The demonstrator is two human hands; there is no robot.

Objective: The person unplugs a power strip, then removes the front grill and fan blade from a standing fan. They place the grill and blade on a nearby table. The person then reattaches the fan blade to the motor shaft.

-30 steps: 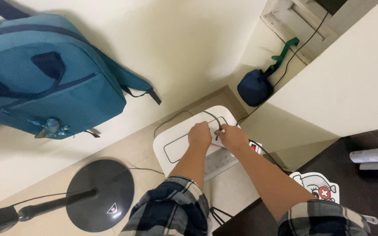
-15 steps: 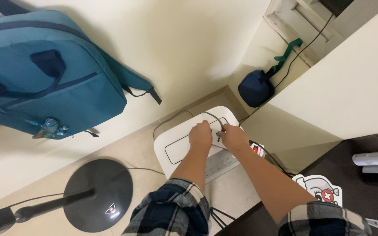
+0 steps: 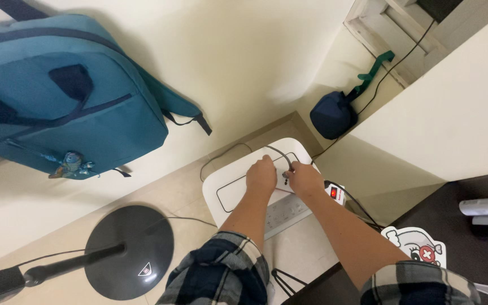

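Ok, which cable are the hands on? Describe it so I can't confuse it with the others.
Start at the white box on the floor in the corner, below the hanging blue backpack. Both hands meet on its top, and the thin grey cable arcs between left hand and right hand. Unlike the black cable, it's a short loop.

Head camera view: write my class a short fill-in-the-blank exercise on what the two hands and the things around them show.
1. The left hand and right hand meet over a white ____ on the floor.
2. Between them arches a thin grey ____.
3. The blue backpack hangs against the ____.
4. The lamp base is round and ____ in colour.

Missing words: box; cable; wall; black
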